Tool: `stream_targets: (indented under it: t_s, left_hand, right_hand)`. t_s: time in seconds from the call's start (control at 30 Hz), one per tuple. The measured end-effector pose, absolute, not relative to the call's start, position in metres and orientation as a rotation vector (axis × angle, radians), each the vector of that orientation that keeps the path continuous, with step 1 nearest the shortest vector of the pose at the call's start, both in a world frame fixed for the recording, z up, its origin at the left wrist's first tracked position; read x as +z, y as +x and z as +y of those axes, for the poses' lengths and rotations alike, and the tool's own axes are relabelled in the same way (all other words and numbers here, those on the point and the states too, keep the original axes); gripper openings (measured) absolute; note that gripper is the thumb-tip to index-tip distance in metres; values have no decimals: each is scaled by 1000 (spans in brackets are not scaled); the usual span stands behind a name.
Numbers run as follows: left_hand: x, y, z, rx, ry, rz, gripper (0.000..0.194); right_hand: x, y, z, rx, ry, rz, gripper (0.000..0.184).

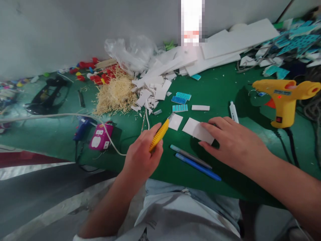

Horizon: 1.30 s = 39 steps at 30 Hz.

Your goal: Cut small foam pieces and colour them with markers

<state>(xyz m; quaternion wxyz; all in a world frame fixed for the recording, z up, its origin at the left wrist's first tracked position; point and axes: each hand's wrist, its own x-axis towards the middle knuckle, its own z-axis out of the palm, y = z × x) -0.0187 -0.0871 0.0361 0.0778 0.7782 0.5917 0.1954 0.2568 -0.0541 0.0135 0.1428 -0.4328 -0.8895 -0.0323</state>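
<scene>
My left hand (143, 150) is closed around a yellow utility knife (159, 134). The blade tip meets a small white foam board square (176, 122) on the green table. My right hand (225, 137) grips the right end of a larger white foam board rectangle (195, 130) between thumb and fingers; its left end is uncovered. Just beyond are a thin white strip (200, 107), a blue striped piece (180, 108) and two blue patterned pieces (181, 97). Nearer me, a grey pen (190, 156) and a blue pen (198, 166) lie side by side.
A yellow hot glue gun (284, 100) stands at the right, near a white marker (233, 112). White scraps (152, 92), a straw-coloured stick pile (116, 92) and foam sheets (225, 47) lie farther back. At the left, a cable crosses a purple power adapter (101, 135) beside a blue glue gun (81, 127).
</scene>
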Motion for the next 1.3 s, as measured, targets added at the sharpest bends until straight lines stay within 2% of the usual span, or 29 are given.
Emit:
stream_targets:
  t_s: [0.13,0.37,1.3]
  left_hand:
    - [45,-1,-97,558,2359,1589,44]
    - [54,21,-103,262,2327,1552,49]
    - [51,43,-117,9,2531,1525,57]
  right_hand:
    - [14,255,-55,-42,-1175,-2578,33]
    - [13,254,-56,-52,-1185,-2630,30]
    - [7,254,-57,-67,-1205,-2654,33]
